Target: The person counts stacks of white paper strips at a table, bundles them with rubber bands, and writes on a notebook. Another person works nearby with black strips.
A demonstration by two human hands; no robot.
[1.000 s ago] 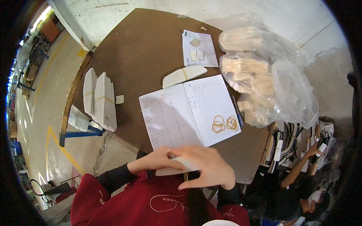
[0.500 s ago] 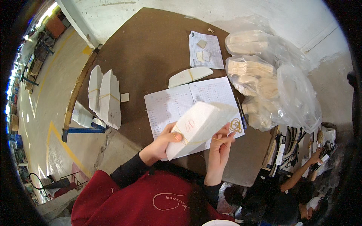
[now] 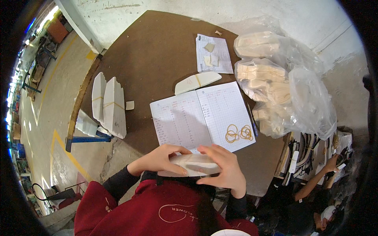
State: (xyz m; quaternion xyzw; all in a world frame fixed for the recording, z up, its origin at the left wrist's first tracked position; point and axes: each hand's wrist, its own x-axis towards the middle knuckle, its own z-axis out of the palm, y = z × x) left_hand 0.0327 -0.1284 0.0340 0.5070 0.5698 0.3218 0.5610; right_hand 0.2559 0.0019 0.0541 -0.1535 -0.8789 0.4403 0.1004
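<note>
Close to my body, at the table's near edge, a stack of white foam-like pieces lies lengthwise between my hands. My left hand grips its left end, thumb on the near side. Around the right end curl the fingers and thumb of my right hand. Just beyond lies an open notebook with handwritten columns. Two small heaps of yellow rubber bands rest on its right page. A similar banded white stack touches the notebook's far edge.
Two banded white stacks stand at the table's left edge, beside a small white scrap. Clear plastic bags of cream-coloured pieces fill the right side. A printed sheet holds scraps. A pen lies by the notebook. Another person works at lower right.
The stack has come down toward my body and turned level, uncovering the notebook and a second heap of rubber bands. My right hand has moved from pulling a rubber band to the stack's right end.
</note>
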